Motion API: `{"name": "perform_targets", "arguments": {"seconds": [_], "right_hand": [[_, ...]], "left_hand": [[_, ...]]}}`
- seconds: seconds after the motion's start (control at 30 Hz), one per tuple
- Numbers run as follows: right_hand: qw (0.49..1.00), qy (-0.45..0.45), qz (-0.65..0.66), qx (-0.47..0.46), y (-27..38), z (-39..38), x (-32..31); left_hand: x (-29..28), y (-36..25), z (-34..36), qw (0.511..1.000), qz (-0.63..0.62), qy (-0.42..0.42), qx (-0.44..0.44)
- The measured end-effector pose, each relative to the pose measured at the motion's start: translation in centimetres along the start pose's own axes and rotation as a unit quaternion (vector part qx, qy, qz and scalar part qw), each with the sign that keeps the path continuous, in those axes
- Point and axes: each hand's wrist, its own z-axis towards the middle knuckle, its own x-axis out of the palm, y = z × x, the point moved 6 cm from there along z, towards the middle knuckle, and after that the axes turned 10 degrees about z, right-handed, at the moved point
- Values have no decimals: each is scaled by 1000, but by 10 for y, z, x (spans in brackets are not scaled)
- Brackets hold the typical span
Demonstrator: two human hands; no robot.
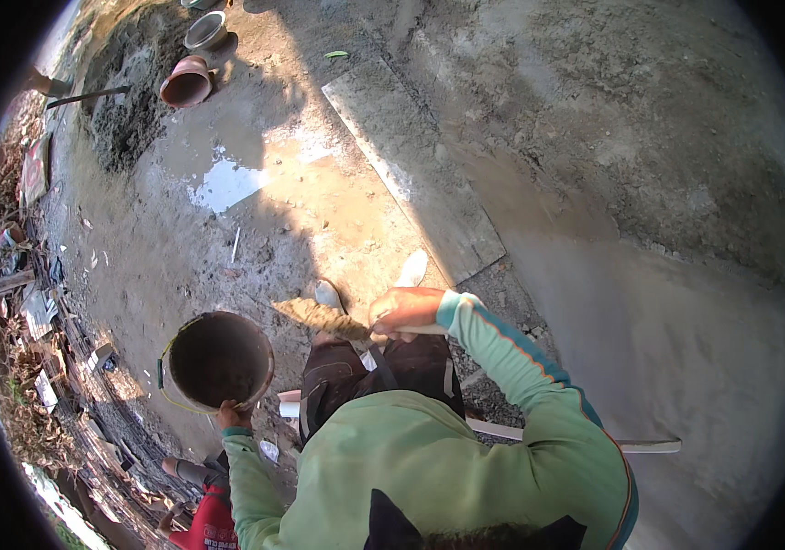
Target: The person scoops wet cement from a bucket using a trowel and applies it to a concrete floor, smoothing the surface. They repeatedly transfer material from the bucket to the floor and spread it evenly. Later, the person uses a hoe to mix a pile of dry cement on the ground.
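My left hand (pixel 234 417) grips the rim of a round metal pan (pixel 216 359) with a dark, mortar-stained inside, held out to my left at waist height. My right hand (pixel 405 310) is closed on the handle of a trowel (pixel 321 317), whose mortar-caked blade points left toward the pan, a short gap from its rim. Both arms wear light green sleeves. My shoes (pixel 411 269) show on wet ground below the trowel.
A grey plastered wall (pixel 649 183) fills the right side, with a flat board (pixel 411 165) lying along its base. A puddle (pixel 227 183), a mortar heap (pixel 126 101), a clay-coloured pan (pixel 187 84) and a metal pan (pixel 206 30) lie beyond. Another person in red (pixel 204 513) crouches lower left. Rubble lines the left edge.
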Motion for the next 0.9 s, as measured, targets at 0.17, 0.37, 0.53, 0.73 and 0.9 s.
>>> {"name": "perform_targets", "arguments": {"seconds": [0.17, 0.37, 0.53, 0.73, 0.9], "right_hand": [[742, -605, 257, -132, -84, -294, -268], [664, -724, -10, -187, 43, -461, -71], [713, -685, -33, -143, -10, -342, 4], [848, -515, -121, -9, -10, -104, 29], [609, -684, -402, -27, 56, -36, -16]], "left_hand": [[-20, -2, -2, 1000, 22, -15, -12], [75, 19, 5, 995, 74, 60, -37], [250, -7, -24, 955, 157, 251, 26], [368, -71, -116, 846, 180, 471, 174], [386, -109, -212, 749, 230, 580, 220]]}}
